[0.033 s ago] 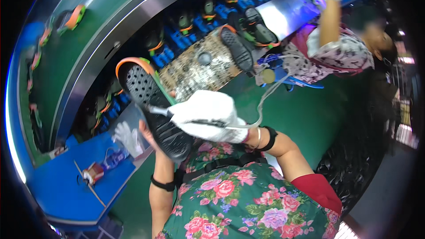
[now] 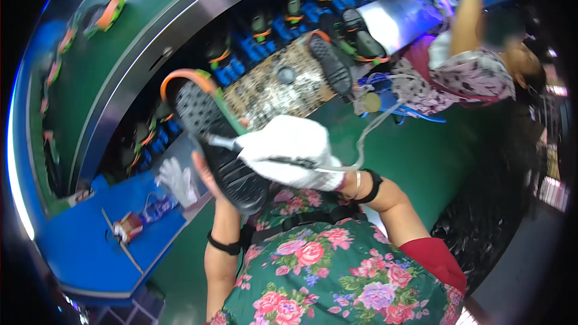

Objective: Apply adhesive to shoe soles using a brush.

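Note:
A black clog-like shoe [image 2: 238, 183] with an orange and green rim is tilted up in front of me, its patterned underside showing. My bare left hand [image 2: 208, 176] grips it along its left edge; most of the fingers are hidden behind it. My right hand [image 2: 289, 150], in a white cloth glove, is closed round a slim pen-like tool [image 2: 221, 142] with a pale hose [image 2: 362, 144] running off to the right. The tool's metallic tip is over the middle of the sole; I cannot tell if it touches.
Beyond the shoe stands a worn, speckled worktop [image 2: 274, 84], with another dark shoe [image 2: 331, 66] at its right end. Behind runs a curved conveyor [image 2: 150, 54] carrying shoes. A blue table [image 2: 84, 247] at left bears white gloves [image 2: 176, 180]. A co-worker [image 2: 451, 72] sits at right.
The whole view has shifted slightly. The shoe's sole has turned a little, with the tool tip still over its middle. The co-worker's raised gloved hand has moved slightly.

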Motion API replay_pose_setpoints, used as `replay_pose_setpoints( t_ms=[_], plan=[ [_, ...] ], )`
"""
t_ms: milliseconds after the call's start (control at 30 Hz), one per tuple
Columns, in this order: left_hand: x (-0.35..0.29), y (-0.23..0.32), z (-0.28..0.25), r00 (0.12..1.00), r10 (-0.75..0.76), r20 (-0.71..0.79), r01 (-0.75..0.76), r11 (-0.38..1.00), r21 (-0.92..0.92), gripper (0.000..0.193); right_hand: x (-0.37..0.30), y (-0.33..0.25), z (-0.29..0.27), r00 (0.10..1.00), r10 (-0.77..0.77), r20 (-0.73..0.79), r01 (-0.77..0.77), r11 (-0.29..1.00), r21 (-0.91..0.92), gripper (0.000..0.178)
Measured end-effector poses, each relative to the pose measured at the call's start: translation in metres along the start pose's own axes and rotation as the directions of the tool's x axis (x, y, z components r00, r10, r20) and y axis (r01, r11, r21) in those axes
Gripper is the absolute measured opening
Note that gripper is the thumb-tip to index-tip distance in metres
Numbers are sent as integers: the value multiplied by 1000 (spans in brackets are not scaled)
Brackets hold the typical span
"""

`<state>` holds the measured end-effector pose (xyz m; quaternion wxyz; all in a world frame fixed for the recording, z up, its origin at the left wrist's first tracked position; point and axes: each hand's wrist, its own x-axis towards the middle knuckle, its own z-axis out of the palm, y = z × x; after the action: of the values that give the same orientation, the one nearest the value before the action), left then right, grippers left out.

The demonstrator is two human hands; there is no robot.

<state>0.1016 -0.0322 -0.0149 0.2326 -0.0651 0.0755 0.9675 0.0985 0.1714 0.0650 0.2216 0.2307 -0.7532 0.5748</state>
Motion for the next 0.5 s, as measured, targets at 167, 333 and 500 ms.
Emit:
replay_pose_setpoints(
  t_ms=[167, 333, 500],
  plan=[
    [6, -6, 0, 999, -11, -30, 8, 995, -96, 83, 35, -10, 3, 991, -108, 76, 116, 987, -108, 25],
    [-11, -10, 11, 996, -74, -51, 67, 990, -125, 80, 37, 6, 20, 981, -149, 127, 163, 981, -106, 34],
    [-16, -5, -3, 996, -76, -43, 70, 990, -121, 76, 43, -20, 26, 966, -146, 214, 169, 981, -94, 28]
  ],
)
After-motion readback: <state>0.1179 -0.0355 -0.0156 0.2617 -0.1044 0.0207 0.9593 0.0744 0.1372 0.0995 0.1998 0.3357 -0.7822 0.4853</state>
